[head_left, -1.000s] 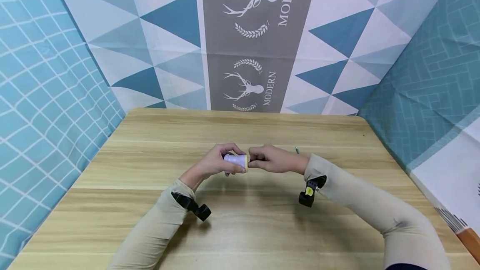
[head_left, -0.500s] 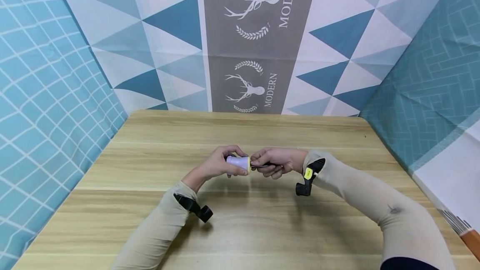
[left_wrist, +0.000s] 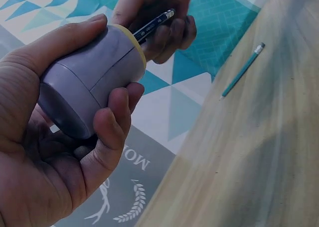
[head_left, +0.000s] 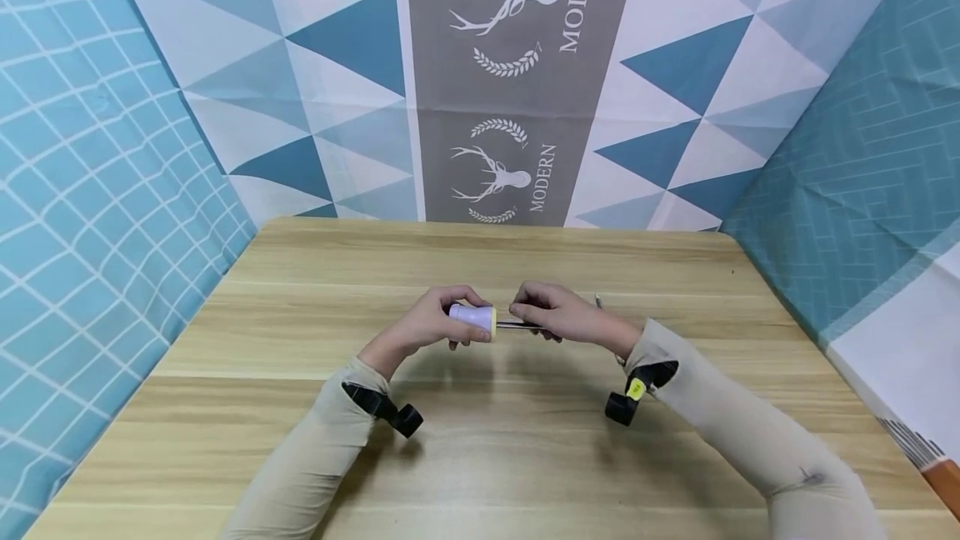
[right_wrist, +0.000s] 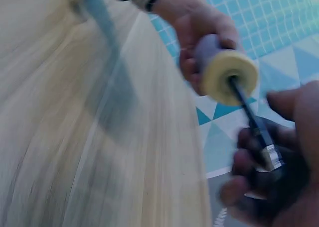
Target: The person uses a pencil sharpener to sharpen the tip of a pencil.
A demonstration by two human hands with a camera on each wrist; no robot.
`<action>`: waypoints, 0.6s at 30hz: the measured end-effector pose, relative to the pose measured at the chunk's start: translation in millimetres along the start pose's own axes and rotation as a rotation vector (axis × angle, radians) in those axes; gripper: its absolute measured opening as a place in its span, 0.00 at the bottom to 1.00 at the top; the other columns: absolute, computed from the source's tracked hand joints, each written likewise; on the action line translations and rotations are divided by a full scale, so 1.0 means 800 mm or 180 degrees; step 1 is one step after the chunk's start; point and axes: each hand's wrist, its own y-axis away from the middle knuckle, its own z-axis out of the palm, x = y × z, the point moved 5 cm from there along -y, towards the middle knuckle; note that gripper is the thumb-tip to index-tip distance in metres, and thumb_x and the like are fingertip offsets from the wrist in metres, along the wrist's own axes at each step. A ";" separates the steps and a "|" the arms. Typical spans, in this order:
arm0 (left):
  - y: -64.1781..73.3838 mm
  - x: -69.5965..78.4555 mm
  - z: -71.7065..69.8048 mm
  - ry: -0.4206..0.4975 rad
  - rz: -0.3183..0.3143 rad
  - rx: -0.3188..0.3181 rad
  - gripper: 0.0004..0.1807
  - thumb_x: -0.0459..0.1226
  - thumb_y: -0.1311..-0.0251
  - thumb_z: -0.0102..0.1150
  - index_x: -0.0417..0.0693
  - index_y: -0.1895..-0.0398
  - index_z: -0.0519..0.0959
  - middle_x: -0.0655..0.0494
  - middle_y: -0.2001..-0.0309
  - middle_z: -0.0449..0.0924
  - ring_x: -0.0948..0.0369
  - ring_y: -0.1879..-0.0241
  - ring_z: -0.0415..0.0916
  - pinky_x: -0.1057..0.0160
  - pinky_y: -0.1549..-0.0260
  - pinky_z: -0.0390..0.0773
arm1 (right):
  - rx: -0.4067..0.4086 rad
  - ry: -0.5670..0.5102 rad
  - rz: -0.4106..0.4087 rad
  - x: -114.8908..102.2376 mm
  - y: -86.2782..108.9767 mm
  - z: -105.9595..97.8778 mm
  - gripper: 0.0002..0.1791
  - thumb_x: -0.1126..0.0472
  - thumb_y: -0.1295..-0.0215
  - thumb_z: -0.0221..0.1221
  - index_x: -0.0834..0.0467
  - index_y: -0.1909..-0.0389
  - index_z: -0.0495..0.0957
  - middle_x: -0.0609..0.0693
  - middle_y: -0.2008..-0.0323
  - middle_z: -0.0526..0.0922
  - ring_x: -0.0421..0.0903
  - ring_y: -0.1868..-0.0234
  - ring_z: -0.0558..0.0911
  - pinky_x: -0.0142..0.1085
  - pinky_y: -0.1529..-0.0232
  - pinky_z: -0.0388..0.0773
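Observation:
In the head view my left hand [head_left: 420, 327] grips a lilac pencil sharpener [head_left: 471, 319] with a pale yellow front, held sideways above the table. A dark pencil [head_left: 517, 325] is in the hole of that front, its eraser end pointing to the right. My right hand [head_left: 561, 312] is around the pencil's outer end. In the right wrist view its thumb [right_wrist: 283, 103] stands apart from the pencil, and the other fingers lie loosely curled beside and below it. The pencil's tip is hidden inside the sharpener.
A green pencil [left_wrist: 242, 71] with a white eraser end lies on the wooden table [head_left: 480, 457], mostly behind the right wrist in the head view. Patterned cloth [head_left: 337, 90] hangs behind the table and at both sides.
My right hand turned palm-up around the pencil half a second ago, then turned back and drew off to the right, showing more of the pencil. My left hand and the sharpener stay nearly still.

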 end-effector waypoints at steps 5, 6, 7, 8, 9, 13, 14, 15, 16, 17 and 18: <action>0.001 0.005 -0.004 0.0071 0.0030 0.0079 0.20 0.30 0.52 0.73 0.34 0.55 0.79 0.48 0.71 0.79 0.58 0.78 0.76 0.65 0.84 0.74 | 0.0711 0.1364 -0.1064 -0.022 0.016 0.008 0.03 0.62 0.29 0.58 0.57 0.59 0.76 0.43 0.73 0.77 0.38 0.76 0.72 0.32 0.76 0.73; 0.001 0.006 -0.004 0.0080 0.0037 0.0080 0.20 0.30 0.52 0.73 0.34 0.55 0.80 0.48 0.71 0.79 0.58 0.78 0.76 0.65 0.84 0.75 | 0.0849 0.1681 -0.1302 -0.026 0.019 0.013 0.03 0.63 0.30 0.60 0.58 0.60 0.76 0.43 0.73 0.77 0.37 0.77 0.72 0.31 0.77 0.72; 0.001 0.007 -0.003 0.0091 0.0049 0.0073 0.20 0.30 0.52 0.73 0.34 0.55 0.80 0.47 0.71 0.79 0.58 0.78 0.76 0.65 0.84 0.75 | 0.0991 0.1975 -0.1512 -0.029 0.022 0.018 0.04 0.62 0.31 0.60 0.58 0.61 0.75 0.43 0.74 0.77 0.36 0.77 0.71 0.30 0.79 0.71; 0.001 0.008 -0.003 0.0092 0.0056 0.0066 0.20 0.30 0.52 0.73 0.34 0.55 0.80 0.47 0.70 0.79 0.58 0.78 0.75 0.64 0.84 0.75 | 0.1139 0.2243 -0.1713 -0.032 0.024 0.023 0.05 0.61 0.31 0.60 0.58 0.62 0.75 0.44 0.75 0.75 0.36 0.79 0.70 0.29 0.81 0.69; 0.001 0.010 -0.003 0.0092 0.0061 0.0057 0.20 0.30 0.52 0.73 0.34 0.55 0.80 0.47 0.70 0.79 0.58 0.78 0.75 0.64 0.84 0.75 | 0.1239 0.2442 -0.1884 -0.033 0.025 0.027 0.07 0.60 0.29 0.59 0.59 0.63 0.74 0.45 0.76 0.75 0.36 0.80 0.70 0.28 0.82 0.68; 0.000 0.011 0.000 0.0114 0.0073 0.0020 0.20 0.30 0.52 0.73 0.34 0.54 0.80 0.47 0.68 0.79 0.58 0.77 0.75 0.64 0.84 0.75 | 0.1562 0.3236 -0.2427 -0.033 0.026 0.037 0.17 0.57 0.19 0.43 0.60 0.68 0.72 0.48 0.78 0.72 0.39 0.84 0.69 0.28 0.88 0.65; 0.000 0.011 0.000 0.0122 0.0074 0.0024 0.20 0.30 0.52 0.73 0.34 0.54 0.80 0.47 0.68 0.79 0.58 0.77 0.75 0.64 0.84 0.75 | 0.1621 0.3420 -0.2549 -0.033 0.026 0.038 0.19 0.57 0.18 0.40 0.60 0.68 0.72 0.49 0.78 0.72 0.39 0.84 0.69 0.28 0.89 0.65; 0.000 0.010 0.000 0.0141 0.0079 0.0028 0.20 0.29 0.51 0.72 0.34 0.54 0.79 0.47 0.68 0.79 0.58 0.77 0.75 0.64 0.84 0.75 | 0.1681 0.3611 -0.2658 -0.032 0.025 0.039 0.21 0.57 0.18 0.37 0.61 0.68 0.72 0.49 0.78 0.72 0.40 0.84 0.69 0.28 0.89 0.65; 0.000 0.009 0.001 0.0158 0.0087 0.0028 0.20 0.29 0.51 0.72 0.34 0.54 0.79 0.47 0.68 0.79 0.58 0.78 0.75 0.65 0.84 0.74 | 0.1747 0.3787 -0.2767 -0.032 0.025 0.040 0.21 0.59 0.18 0.36 0.61 0.69 0.72 0.49 0.78 0.72 0.40 0.84 0.69 0.28 0.89 0.65; 0.000 0.009 0.002 0.0167 0.0086 0.0023 0.19 0.29 0.51 0.72 0.34 0.54 0.79 0.47 0.68 0.79 0.58 0.78 0.75 0.65 0.84 0.74 | 0.1797 0.3902 -0.2877 -0.032 0.025 0.040 0.21 0.60 0.18 0.37 0.61 0.70 0.72 0.49 0.79 0.72 0.41 0.84 0.69 0.28 0.89 0.66; 0.000 0.008 0.003 0.0169 0.0081 0.0018 0.19 0.29 0.51 0.72 0.34 0.54 0.79 0.47 0.68 0.79 0.58 0.78 0.75 0.66 0.84 0.74 | 0.1836 0.3984 -0.2979 -0.031 0.025 0.040 0.20 0.61 0.19 0.37 0.60 0.70 0.73 0.49 0.79 0.73 0.41 0.84 0.70 0.28 0.89 0.66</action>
